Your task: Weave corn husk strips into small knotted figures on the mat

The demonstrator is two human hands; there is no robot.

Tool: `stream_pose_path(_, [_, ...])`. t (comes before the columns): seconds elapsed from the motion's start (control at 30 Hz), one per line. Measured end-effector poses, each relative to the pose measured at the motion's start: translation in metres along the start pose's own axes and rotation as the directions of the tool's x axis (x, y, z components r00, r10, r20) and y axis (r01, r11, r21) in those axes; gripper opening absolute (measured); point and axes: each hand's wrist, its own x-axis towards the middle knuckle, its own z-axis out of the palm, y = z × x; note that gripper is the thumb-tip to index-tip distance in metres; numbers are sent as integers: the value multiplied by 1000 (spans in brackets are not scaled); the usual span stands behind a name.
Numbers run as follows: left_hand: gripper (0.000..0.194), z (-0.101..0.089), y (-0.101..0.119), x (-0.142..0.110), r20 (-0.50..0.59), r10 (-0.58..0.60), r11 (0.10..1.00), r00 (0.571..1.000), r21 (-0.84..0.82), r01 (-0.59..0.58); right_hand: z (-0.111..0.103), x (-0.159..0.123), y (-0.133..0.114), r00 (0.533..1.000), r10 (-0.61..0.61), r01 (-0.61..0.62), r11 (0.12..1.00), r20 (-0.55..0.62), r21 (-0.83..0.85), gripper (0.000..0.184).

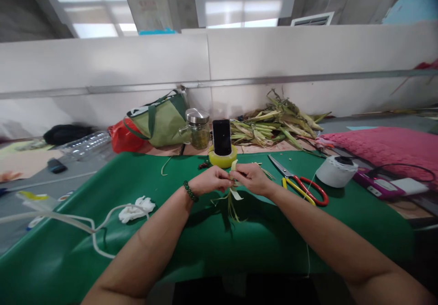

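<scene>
Pale plant strips point(235, 194) pinched in both hands point(219, 179); glass jar point(198, 134) lidded, contents unclear.

Table covered by a green mat point(205, 255), phone point(221, 137) upright in a yellow ring point(223, 158), red-handled scissors point(297, 184), white thread spool point(336, 171), crumpled white tissue point(136, 209), white cable point(93, 232), lidded glass mug point(197, 129) and heaped green husks point(277, 124) behind.

Glossy plastic-like green mat point(137, 241), shiny metal jar lid point(197, 115).
</scene>
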Motion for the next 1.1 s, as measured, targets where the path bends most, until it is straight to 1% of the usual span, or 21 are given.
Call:
stream_pose_path(0.1, [23, 0, -1, 1, 4, -19, 1000, 1000, 6, 19, -2, 1, -2, 999, 45, -45, 998, 7, 44, 39])
stream_pose_path(0.17, [26, -1, -2, 2, 1, -8, 1000, 1000, 14, 8, -5, 3, -3, 992, 115, -120, 987, 50, 109, 40])
stream_pose_path(0.2, [28, -1, -2, 2, -5, 3, 1000, 1000, 19, -3, -7, 4, -3, 983, 161, -174, 972, 93, 155, 40])
stream_pose_path(0.27, [31, -1, -1, 3, -32, 28, 999, 999, 31, -27, -10, 5, -2, 949, 237, -281, 934, 208, 222, 45])
stream_pose_path(0.33, [34, -2, 0, 2, -55, 43, 998, 998, 47, -41, -12, 6, 0, 915, 264, -340, 912, 306, 229, 48])
stream_pose_path(0.4, [37, -3, 2, 1, -60, 48, 997, 997, 60, -44, -14, 7, 3, 905, 246, -337, 913, 347, 231, 49])
stream_pose_path(0.53, [33, -6, 5, -1, -15, 88, 993, 996, 78, -87, -15, 6, 3, 940, 171, -251, 932, 294, 261, 47])
stream_pose_path(0.63, [27, -7, 5, -2, 33, 110, 988, 993, 103, -112, -18, 5, -1, 941, 146, -216, 953, 306, 211, 44])
stream_pose_path(0.8, [20, -8, 7, -5, 101, 82, 988, 992, 121, -94, -21, 3, -5, 927, 114, -179, 971, 358, 156, 42])
stream_pose_path(0.97, [21, -12, 8, -6, 137, 40, 987, 990, 149, -61, -18, 1, -3, 923, 100, -175, 969, 372, 174, 44])
stream_pose_path(1.03, [23, -13, 8, -7, 134, 25, 986, 991, 163, -47, -16, 2, -2, 924, 107, -186, 965, 366, 187, 44])
stream_pose_path(1.1, [24, -12, 8, -6, 97, 18, 985, 995, 167, -34, -15, 4, 0, 936, 135, -204, 960, 327, 189, 46])
